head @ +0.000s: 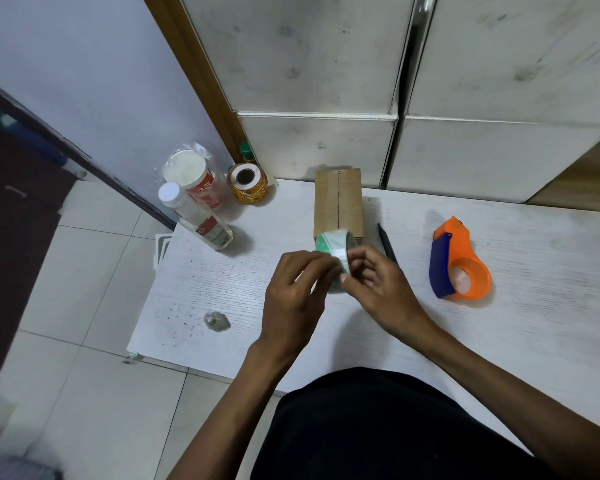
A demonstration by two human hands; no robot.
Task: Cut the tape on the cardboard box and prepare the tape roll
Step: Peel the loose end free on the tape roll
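Tape roll [335,258] is up off the table [534,323], pinched between both hands at centre frame, just my side of the cardboard box [338,202]. Left hand [293,292] is curled round the roll's left side, fingers closed on the rim and acting as the clamp so the roll can't spin. Right hand [378,282] is on the right edge, thumb and forefinger nipped together at the outer wrap. My read: I'm picking for the loose end, which is why the roll is turned edge-on to me. Can't tell whether any tape end is actually lifted; the film is clear and blurred.

Box sits at 12 o'clock from the hands, long axis pointing away, seam up. A dark line runs down the seam, so I'd judge the tape cut is done, not certain.

Black cutter [387,242] lies at 1 o'clock from the hands, just beside the box and touching neither hand. Orange and blue dispenser [459,263] is parked at 3 o'clock, well apart, core hole up and empty: probably where this roll goes.

Bottle [196,218], jar [194,176] and label roll [246,183] are at 10 o'clock, out of the working area. Crumpled scrap [216,320] is at 8 o'clock.
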